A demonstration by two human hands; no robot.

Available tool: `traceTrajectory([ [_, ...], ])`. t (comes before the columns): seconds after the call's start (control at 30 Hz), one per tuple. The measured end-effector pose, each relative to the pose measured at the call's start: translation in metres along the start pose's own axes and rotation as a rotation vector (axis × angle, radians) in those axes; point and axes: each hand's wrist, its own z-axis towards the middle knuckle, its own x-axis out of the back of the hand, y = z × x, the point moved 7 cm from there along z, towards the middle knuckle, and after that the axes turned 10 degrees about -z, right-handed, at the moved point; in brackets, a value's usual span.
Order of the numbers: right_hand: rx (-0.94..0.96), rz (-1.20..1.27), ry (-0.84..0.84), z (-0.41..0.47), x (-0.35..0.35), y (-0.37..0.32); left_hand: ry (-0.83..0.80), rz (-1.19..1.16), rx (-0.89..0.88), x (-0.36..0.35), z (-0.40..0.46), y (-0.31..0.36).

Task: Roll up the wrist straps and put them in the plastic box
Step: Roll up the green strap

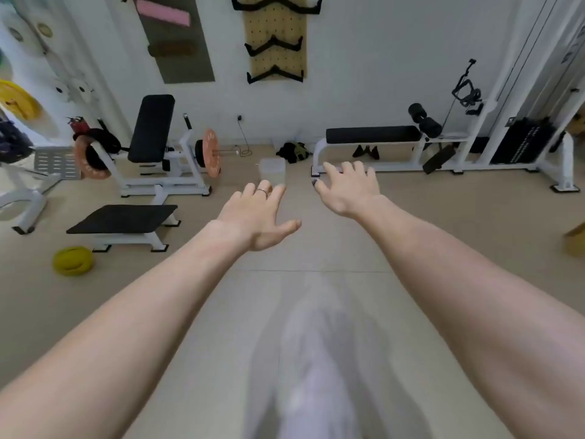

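Observation:
A pile of dark and olive wrist straps (293,151) lies on the floor by the far wall, just left of a white bench. A clear plastic box (272,170) stands on the floor in front and to the left of the pile. My left hand (258,217) is stretched forward with fingers spread and a ring on one finger, holding nothing. It appears just below the box in the view. My right hand (346,186) is also held out, fingers apart and empty, to the right of the box.
A flat bench (373,134) with black padding stands at the far right, an incline bench (152,128) with orange weight plates (210,157) at the left. A low black platform (123,218) and a yellow ball (72,260) sit on the left floor. A cable machine (522,141) fills the right corner.

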Motion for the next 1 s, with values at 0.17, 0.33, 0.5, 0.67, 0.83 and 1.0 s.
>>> traceTrajectory([
  [0.17, 0.029, -0.019, -0.076, 0.036, -0.032, -0.017, -0.067, -0.002, 0.010, -0.036, 0.035, -0.023],
  [0.33, 0.027, -0.035, -0.100, 0.097, -0.051, -0.042, -0.099, -0.011, -0.028, -0.057, 0.097, -0.059],
  [0.5, -0.005, -0.039, -0.150, 0.168, -0.065, -0.067, -0.141, -0.054, -0.060, -0.066, 0.174, -0.110],
  [0.67, -0.060, -0.021, -0.170, 0.245, -0.075, -0.082, -0.170, -0.048, -0.088, -0.065, 0.253, -0.156],
  [0.83, -0.072, -0.002, -0.175, 0.323, -0.084, -0.091, -0.196, -0.013, -0.107, -0.068, 0.332, -0.187],
  [1.0, -0.048, 0.008, -0.158, 0.411, -0.101, -0.089, -0.181, 0.001, -0.132, -0.077, 0.423, -0.203],
])
